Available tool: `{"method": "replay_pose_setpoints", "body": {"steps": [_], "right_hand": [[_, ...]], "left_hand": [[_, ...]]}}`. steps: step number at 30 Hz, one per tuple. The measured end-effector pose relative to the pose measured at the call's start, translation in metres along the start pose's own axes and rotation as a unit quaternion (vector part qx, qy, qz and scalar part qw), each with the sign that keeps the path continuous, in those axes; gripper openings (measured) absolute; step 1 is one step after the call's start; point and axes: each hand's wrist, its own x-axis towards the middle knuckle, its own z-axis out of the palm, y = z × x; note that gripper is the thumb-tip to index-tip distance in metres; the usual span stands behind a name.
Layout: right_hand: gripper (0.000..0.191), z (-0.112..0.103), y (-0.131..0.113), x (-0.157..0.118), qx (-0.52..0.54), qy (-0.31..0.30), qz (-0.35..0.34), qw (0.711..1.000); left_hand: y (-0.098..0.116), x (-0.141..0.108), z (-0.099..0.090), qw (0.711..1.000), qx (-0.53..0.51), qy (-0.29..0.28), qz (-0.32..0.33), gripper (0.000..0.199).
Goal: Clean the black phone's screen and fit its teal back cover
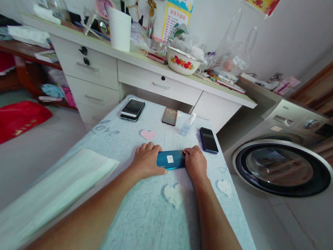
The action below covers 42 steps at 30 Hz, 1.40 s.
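Observation:
A blue-backed smartphone (171, 164) with a white sticker lies sideways between my two hands, low over the cloth-covered table (143, 226). My left hand (148, 160) grips its left end, thumb along the near edge. The right end is in my right hand (195, 162), its fingers bent over the corner. Beyond them stand a small clear spray bottle (187, 125) and a brownish translucent phone case (170, 116). To the right rests a dark phone (209, 140), screen up. Stacked phones (133, 109) sit at the far left of the table.
A folded pale cloth or paper (53, 192) lies along the table's left side. Behind is a white desk (159, 86) bearing a flowered enamel bowl (183, 62), a paper roll (119, 29) and plastic bags. A washing machine (283, 168) stands at the right, and a red bag (13, 123) lies on the floor.

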Motion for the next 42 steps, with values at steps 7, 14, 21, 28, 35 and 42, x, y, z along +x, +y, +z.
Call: {"method": "replay_pose_setpoints", "body": {"steps": [7, 14, 21, 28, 35, 42], "right_hand": [[0.03, 0.0028, 0.0034, -0.0005, 0.004, 0.001, 0.005, 1.0], [0.03, 0.0017, 0.0049, -0.0003, 0.002, 0.004, 0.004, 1.0], [0.029, -0.0005, 0.0033, -0.0024, 0.001, 0.002, 0.002, 1.0], [0.031, -0.0005, 0.0024, -0.003, -0.001, -0.006, 0.0, 1.0], [0.03, -0.0006, 0.0023, -0.0031, 0.003, 0.001, 0.0, 1.0], [0.03, -0.0033, -0.0004, -0.0036, 0.005, 0.0, 0.002, 1.0]], "left_hand": [[-0.0012, 0.0004, 0.0018, 1.0, 0.002, 0.003, 0.002, 0.071], [-0.0013, 0.0001, 0.0016, 1.0, 0.003, -0.002, 0.001, 0.071], [-0.0009, 0.0007, 0.0023, 1.0, 0.002, 0.003, -0.001, 0.07], [-0.0004, 0.0018, 0.0017, 1.0, 0.001, -0.001, -0.006, 0.071], [-0.0022, 0.0015, 0.0036, 1.0, 0.002, 0.006, 0.001, 0.072], [-0.0015, 0.0015, 0.0031, 1.0, 0.0, 0.004, 0.0, 0.072]]}}
